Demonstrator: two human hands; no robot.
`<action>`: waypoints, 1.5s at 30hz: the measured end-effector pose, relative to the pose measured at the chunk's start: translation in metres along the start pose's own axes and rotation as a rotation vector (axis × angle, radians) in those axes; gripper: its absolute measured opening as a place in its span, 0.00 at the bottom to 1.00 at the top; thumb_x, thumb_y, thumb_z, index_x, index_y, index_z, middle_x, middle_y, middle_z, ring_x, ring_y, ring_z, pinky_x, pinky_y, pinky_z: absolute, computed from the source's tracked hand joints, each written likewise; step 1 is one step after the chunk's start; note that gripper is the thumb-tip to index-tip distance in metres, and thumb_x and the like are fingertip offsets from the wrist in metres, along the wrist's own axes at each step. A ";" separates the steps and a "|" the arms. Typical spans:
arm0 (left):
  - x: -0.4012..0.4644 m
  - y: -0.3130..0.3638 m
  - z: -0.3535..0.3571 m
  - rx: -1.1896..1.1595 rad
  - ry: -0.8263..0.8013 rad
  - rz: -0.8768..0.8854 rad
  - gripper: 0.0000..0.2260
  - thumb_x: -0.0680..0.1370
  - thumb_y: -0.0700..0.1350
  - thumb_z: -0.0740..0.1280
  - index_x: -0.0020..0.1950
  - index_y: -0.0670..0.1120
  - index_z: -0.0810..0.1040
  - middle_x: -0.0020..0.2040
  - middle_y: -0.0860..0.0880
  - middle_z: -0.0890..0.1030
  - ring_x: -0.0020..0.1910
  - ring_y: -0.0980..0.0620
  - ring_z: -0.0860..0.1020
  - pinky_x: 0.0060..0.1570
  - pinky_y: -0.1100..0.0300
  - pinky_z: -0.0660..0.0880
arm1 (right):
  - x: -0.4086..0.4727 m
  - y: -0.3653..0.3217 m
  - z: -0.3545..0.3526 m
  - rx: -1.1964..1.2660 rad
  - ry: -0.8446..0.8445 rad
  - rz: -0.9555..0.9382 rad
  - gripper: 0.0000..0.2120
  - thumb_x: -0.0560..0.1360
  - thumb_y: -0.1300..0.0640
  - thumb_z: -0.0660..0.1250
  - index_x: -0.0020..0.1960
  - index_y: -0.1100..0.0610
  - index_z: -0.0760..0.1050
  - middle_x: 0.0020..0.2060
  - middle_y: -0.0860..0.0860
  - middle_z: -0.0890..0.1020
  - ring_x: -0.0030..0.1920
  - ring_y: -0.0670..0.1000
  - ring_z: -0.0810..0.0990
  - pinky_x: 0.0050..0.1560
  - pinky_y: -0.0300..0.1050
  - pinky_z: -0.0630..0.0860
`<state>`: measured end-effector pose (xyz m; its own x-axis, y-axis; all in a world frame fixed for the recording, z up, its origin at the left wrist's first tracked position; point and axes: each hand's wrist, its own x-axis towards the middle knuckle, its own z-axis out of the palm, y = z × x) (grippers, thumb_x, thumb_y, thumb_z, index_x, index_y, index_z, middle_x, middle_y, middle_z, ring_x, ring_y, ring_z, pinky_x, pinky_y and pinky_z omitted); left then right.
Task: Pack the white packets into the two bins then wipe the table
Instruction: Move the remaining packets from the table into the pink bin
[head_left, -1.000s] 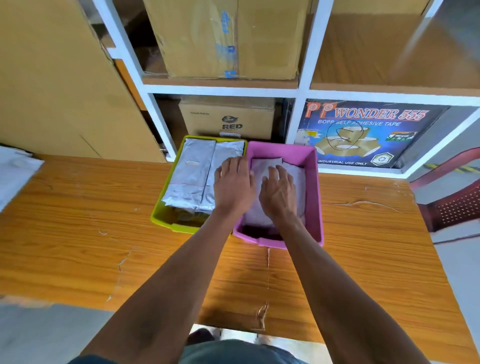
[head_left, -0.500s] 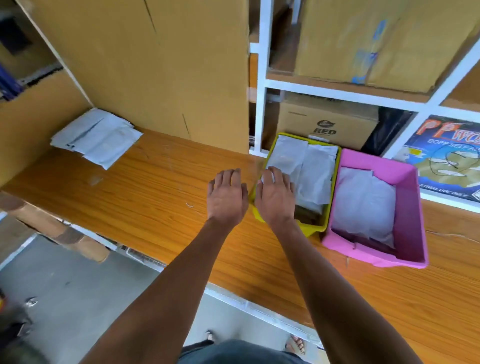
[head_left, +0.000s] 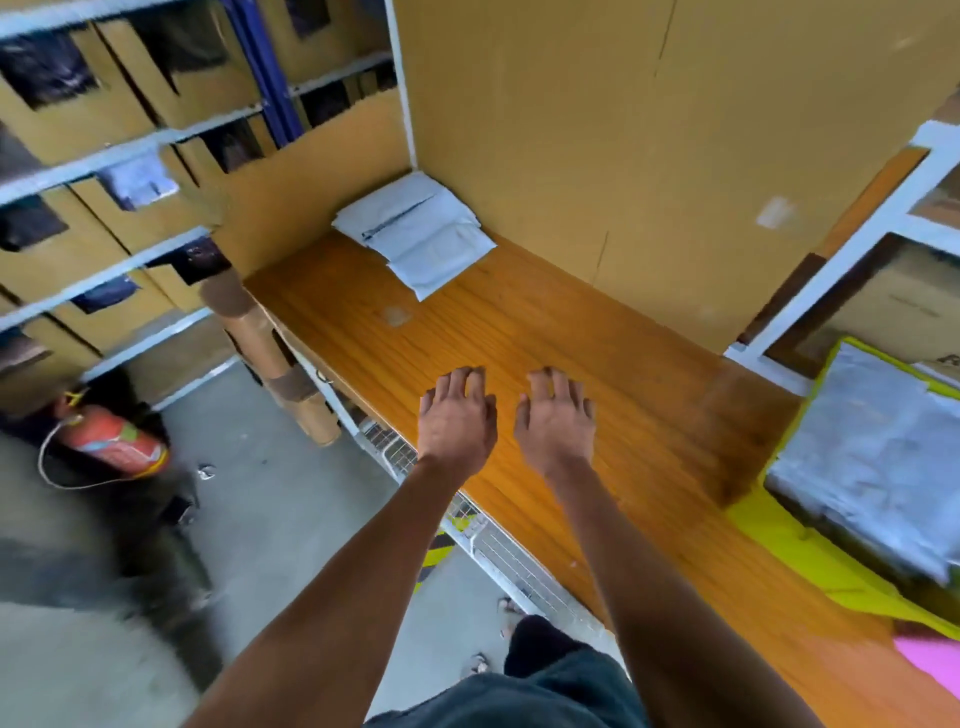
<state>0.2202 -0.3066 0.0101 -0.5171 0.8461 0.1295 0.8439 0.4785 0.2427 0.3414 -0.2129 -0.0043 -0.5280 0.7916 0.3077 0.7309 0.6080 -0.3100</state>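
Note:
A stack of white packets (head_left: 415, 231) lies at the far left end of the wooden table (head_left: 519, 322), against the cardboard wall. My left hand (head_left: 457, 421) and my right hand (head_left: 556, 421) hover side by side over the table's middle, palms down, fingers slightly apart, holding nothing. The yellow bin (head_left: 795, 545) sits at the right edge, filled with white packets (head_left: 872, 457). Only a corner of the pink bin (head_left: 930, 662) shows at the lower right.
A tall cardboard panel (head_left: 597, 130) backs the table. White shelving (head_left: 841, 270) with boxes stands at the right. Cardboard tubes (head_left: 275, 358) lean at the table's left end. A red fire extinguisher (head_left: 111, 441) lies on the grey floor at the left, below shelves of boxes.
My view has swung left. Both hands left the bins and moved left over the bare table toward the packet stack. The pink bin has slid almost out of view.

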 end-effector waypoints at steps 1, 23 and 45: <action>0.005 -0.013 -0.002 0.002 0.000 -0.026 0.22 0.87 0.52 0.56 0.79 0.44 0.67 0.73 0.44 0.73 0.70 0.40 0.72 0.65 0.42 0.73 | 0.008 -0.009 0.009 0.002 -0.012 -0.023 0.16 0.79 0.53 0.68 0.66 0.55 0.78 0.63 0.57 0.80 0.59 0.64 0.79 0.54 0.58 0.76; 0.235 -0.199 0.004 0.057 -0.100 -0.126 0.22 0.85 0.51 0.61 0.78 0.44 0.70 0.75 0.44 0.73 0.71 0.41 0.72 0.64 0.42 0.72 | 0.252 -0.139 0.166 0.129 -0.196 0.099 0.20 0.81 0.49 0.66 0.71 0.54 0.74 0.69 0.56 0.76 0.64 0.64 0.76 0.57 0.59 0.74; 0.455 -0.275 0.034 0.025 -0.175 0.442 0.23 0.80 0.50 0.55 0.73 0.45 0.73 0.77 0.41 0.69 0.75 0.38 0.68 0.69 0.42 0.71 | 0.380 -0.189 0.253 -0.023 -0.399 0.595 0.38 0.82 0.44 0.57 0.85 0.45 0.41 0.85 0.56 0.43 0.82 0.70 0.49 0.79 0.65 0.56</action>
<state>-0.2425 -0.0451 -0.0299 -0.0775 0.9957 0.0508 0.9819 0.0673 0.1770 -0.1072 -0.0113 -0.0558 -0.1517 0.9532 -0.2617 0.9507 0.0682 -0.3027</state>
